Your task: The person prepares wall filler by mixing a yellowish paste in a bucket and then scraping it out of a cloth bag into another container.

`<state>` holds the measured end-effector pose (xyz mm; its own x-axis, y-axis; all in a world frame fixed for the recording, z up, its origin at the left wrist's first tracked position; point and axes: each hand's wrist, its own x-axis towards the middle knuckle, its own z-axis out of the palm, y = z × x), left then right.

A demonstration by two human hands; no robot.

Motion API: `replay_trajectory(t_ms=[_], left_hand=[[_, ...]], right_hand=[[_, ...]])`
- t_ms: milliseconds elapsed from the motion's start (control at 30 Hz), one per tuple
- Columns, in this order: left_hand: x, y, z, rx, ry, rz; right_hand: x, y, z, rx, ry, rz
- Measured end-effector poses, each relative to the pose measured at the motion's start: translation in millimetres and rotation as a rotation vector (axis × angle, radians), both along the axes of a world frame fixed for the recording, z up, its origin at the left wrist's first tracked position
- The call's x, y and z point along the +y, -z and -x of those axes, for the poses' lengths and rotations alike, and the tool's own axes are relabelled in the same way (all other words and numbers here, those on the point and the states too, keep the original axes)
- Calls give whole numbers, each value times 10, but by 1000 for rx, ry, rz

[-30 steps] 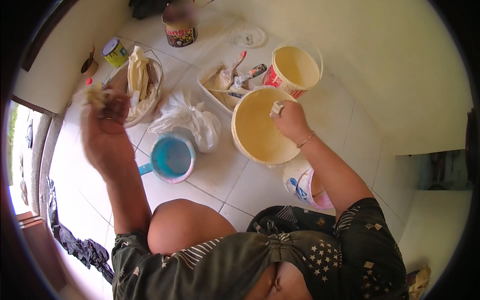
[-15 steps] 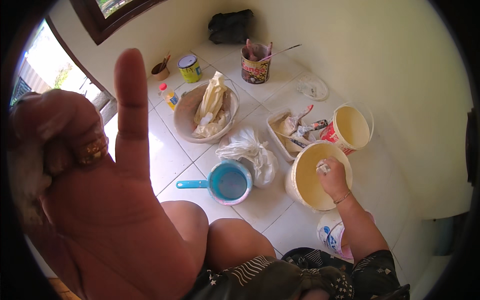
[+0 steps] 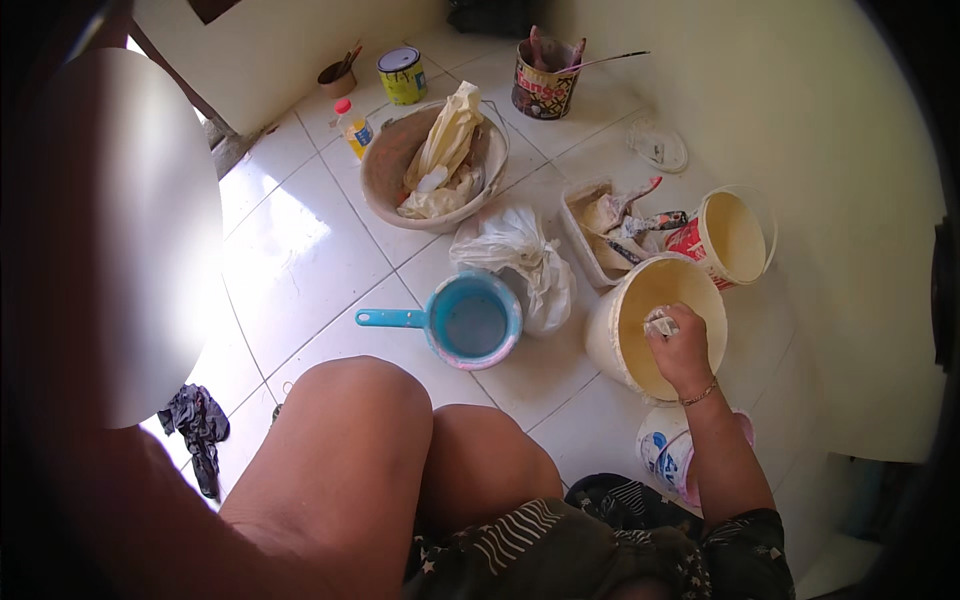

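Note:
My right hand (image 3: 682,350) is closed and held inside the mouth of a large cream bucket (image 3: 612,335). Between its fingers shows a small white thing (image 3: 661,322), too small to name. At the far left my left forearm (image 3: 150,500) rises very close and blurred. A large, smooth white shape (image 3: 150,250) covers that side; I cannot make out what it is. My left hand's fingers are not distinguishable there. In front of my knees stands a blue dipper (image 3: 472,318) with its handle pointing left.
A white plastic bag (image 3: 515,255) lies behind the dipper. Around it are a basin (image 3: 385,185) with crumpled wrapping, a tray (image 3: 578,235) of tools, a red-and-white pail (image 3: 733,240), a tin (image 3: 545,92) of brushes, a green can (image 3: 402,78), a bottle (image 3: 354,130) and a dark cloth (image 3: 200,430).
My left hand, open-thumbed before the view earlier, has moved off to the left edge, and a white blurred shape appears there. The view has tilted down; my right hand stays in the bucket.

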<state>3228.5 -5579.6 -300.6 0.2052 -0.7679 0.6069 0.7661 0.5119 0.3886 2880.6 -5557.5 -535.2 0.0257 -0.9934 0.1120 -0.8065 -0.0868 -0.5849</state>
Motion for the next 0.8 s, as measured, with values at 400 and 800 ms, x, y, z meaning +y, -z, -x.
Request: replay_trajectory(t_ms=[400,800], left_hand=[[54,-4,-198,87,16,8],[-308,715,-493,41,160,-125]], right_hand=[[-1,18,-217,-120,48,78],[-308,157,181,-78,147,131]])
